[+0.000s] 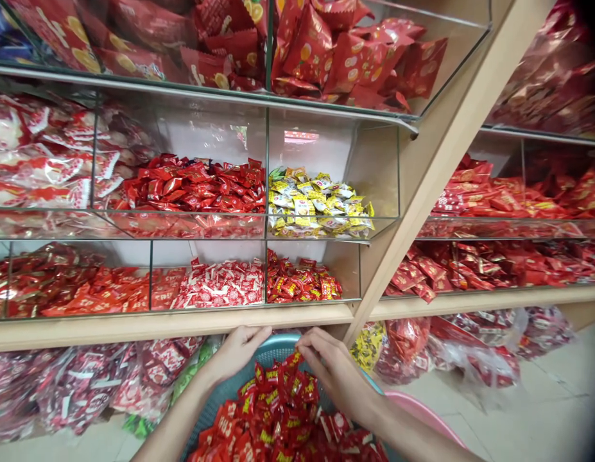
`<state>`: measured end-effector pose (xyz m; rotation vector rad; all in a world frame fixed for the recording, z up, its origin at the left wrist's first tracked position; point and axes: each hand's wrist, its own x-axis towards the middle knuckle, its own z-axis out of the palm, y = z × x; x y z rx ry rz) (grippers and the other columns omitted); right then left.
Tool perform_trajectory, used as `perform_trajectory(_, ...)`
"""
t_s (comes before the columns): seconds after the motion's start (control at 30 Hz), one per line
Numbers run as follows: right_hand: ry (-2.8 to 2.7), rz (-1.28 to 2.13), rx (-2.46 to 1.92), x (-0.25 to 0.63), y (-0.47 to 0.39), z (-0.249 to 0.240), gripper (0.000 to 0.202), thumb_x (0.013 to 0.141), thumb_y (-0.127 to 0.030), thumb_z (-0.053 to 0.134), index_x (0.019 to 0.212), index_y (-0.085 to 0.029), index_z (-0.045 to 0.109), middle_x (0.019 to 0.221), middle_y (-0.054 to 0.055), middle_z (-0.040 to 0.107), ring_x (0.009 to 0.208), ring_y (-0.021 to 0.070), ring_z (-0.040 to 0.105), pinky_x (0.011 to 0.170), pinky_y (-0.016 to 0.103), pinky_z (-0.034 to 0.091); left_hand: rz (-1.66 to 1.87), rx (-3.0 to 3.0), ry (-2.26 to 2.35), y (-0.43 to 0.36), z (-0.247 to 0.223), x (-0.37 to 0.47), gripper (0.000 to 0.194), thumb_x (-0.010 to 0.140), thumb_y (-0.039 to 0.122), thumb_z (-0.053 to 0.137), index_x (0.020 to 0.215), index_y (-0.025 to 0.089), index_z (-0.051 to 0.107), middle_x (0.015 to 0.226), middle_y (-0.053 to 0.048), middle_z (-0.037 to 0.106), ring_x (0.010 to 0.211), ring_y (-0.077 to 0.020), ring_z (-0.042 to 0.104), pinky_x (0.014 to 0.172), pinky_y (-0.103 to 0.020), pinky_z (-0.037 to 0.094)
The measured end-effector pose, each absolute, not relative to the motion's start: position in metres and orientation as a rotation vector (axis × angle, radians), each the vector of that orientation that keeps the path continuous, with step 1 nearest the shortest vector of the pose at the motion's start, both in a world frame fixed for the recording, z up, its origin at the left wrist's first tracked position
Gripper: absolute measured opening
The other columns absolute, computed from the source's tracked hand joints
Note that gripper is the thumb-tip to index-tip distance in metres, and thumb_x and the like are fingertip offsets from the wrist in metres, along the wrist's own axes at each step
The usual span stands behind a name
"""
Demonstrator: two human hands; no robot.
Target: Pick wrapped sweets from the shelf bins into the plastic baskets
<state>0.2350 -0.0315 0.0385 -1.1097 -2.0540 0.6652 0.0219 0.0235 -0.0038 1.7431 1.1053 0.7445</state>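
A teal perforated basket (278, 350) at the bottom centre holds a heap of small red wrapped candies (278, 410), some with yellow lettering. My left hand (239, 350) rests at the basket's far left rim, fingers together and pointing right, just under the shelf edge; what it grips, if anything, is hidden. My right hand (326, 359) is over the basket's far right side, its fingers bent together beside a red candy at the top of the heap; whether it pinches that candy is unclear.
Wooden shelving (278, 316) with glass-fronted bins of red candies (196, 186) and yellow-white candies (321, 199) stands ahead. Bagged candies (85, 382) lie below on the floor. A slanting wooden upright (436, 173) is at right; a pink basket rim (422, 410) shows beside my right forearm.
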Motion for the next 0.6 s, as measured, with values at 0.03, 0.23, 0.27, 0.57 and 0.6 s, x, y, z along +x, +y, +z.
perform_trajectory(0.03, -2.004, 0.733, -1.169, 0.234, -0.032, 0.03, 0.021, 0.092, -0.026, 0.039, 0.08, -0.019, 0.055, 0.076, 0.002, 0.057, 0.072, 0.0144, 0.051, 0.066, 0.026, 0.04, 0.742, 1.739, 1.099, 0.023, -0.003, 0.022, 0.047, 0.086, 0.053, 0.038, 0.064, 0.014, 0.054, 0.062, 0.003, 0.042, 0.062, -0.0122, 0.035, 0.061, -0.023, 0.033)
perform_trajectory(0.23, -1.577, 1.245, -1.277, 0.225, -0.021, -0.004, 0.023, 0.081, -0.036, 0.052, 0.07, -0.016, 0.055, 0.058, -0.002, 0.049, 0.054, 0.0107, 0.043, 0.052, 0.023, 0.034, 0.736, 1.725, 1.104, 0.022, -0.004, 0.022, 0.048, 0.085, 0.053, 0.039, 0.058, 0.015, 0.048, 0.059, 0.005, 0.033, 0.058, -0.0102, 0.029, 0.055, -0.021, 0.028)
perform_trajectory(0.27, -1.525, 1.304, -1.272, 0.223, -0.02, -0.007, 0.023, 0.079, -0.036, 0.053, 0.069, -0.015, 0.055, 0.057, -0.002, 0.05, 0.053, 0.0104, 0.043, 0.05, 0.023, 0.034, 0.74, 1.726, 1.108, 0.022, -0.004, 0.022, 0.048, 0.085, 0.053, 0.039, 0.057, 0.015, 0.047, 0.058, 0.005, 0.032, 0.057, -0.0099, 0.028, 0.055, -0.021, 0.027)
perform_trajectory(0.57, -1.417, 1.202, -1.316, 0.204, -0.011, -0.01, 0.016, 0.071, -0.03, 0.055, 0.061, -0.017, 0.054, 0.051, -0.004, 0.046, 0.044, 0.0083, 0.038, 0.042, 0.021, 0.032, 0.763, 1.712, 1.107, 0.023, -0.009, 0.019, 0.047, 0.085, 0.053, 0.04, 0.06, 0.014, 0.051, 0.059, 0.004, 0.037, 0.058, -0.0104, 0.032, 0.056, -0.021, 0.027)
perform_trajectory(0.6, -1.423, 1.185, -1.319, 0.202, -0.01, -0.009, 0.016, 0.071, -0.03, 0.054, 0.061, -0.017, 0.054, 0.05, -0.004, 0.046, 0.043, 0.0085, 0.038, 0.042, 0.022, 0.032, 0.765, 1.71, 1.104, 0.023, -0.009, 0.019, 0.047, 0.085, 0.053, 0.041, 0.061, 0.014, 0.052, 0.059, 0.003, 0.039, 0.058, -0.0105, 0.033, 0.056, -0.021, 0.027)
